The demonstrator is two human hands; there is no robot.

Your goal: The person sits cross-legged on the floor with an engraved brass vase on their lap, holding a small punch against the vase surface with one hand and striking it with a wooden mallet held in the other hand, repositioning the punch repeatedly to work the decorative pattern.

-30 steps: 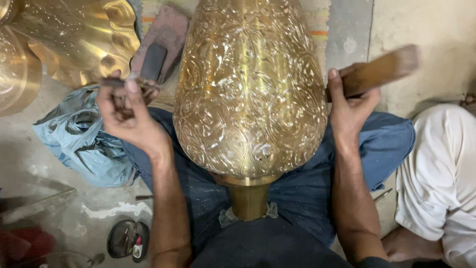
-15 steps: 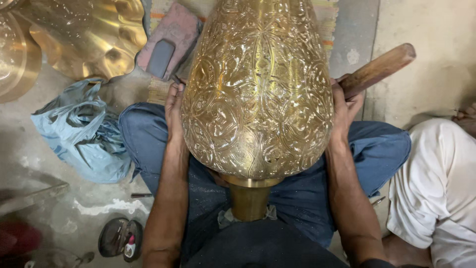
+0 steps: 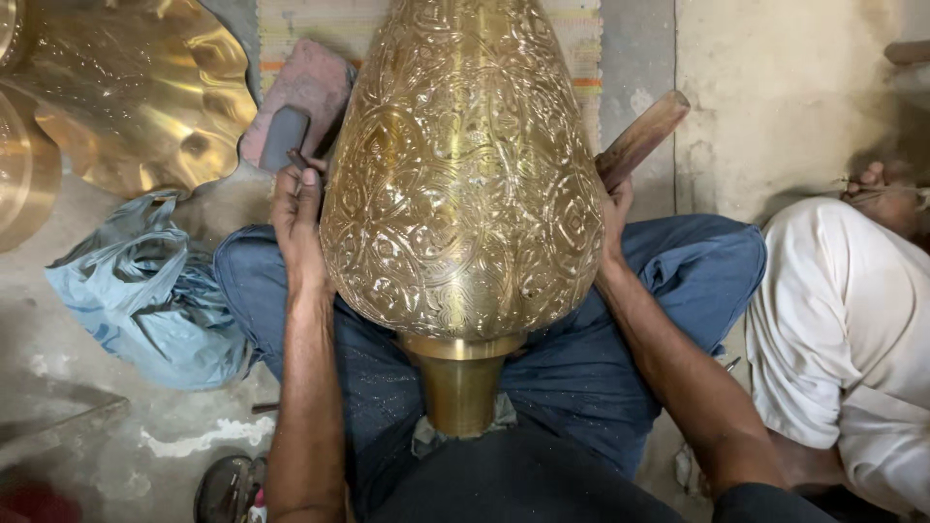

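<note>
- The engraved brass vessel (image 3: 463, 184) lies across the seated person's lap, narrow neck toward their body.
- The left hand (image 3: 298, 228) presses flat against the vessel's left flank, fingers extended, gripping nothing.
- The right hand (image 3: 614, 218), at the vessel's right flank, is closed round a wooden handle (image 3: 642, 138).
- Left of the vessel: a blue plastic bag (image 3: 145, 295) and scalloped brass dish (image 3: 136, 92).

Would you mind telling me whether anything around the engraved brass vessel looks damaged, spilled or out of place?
Nothing stands out. The engraved brass vessel lies across the person's lap, steadied by the left hand and the right hand, which also holds a wooden handle. Its surface shows no dents. A crumpled blue plastic bag lies on the floor.
</note>
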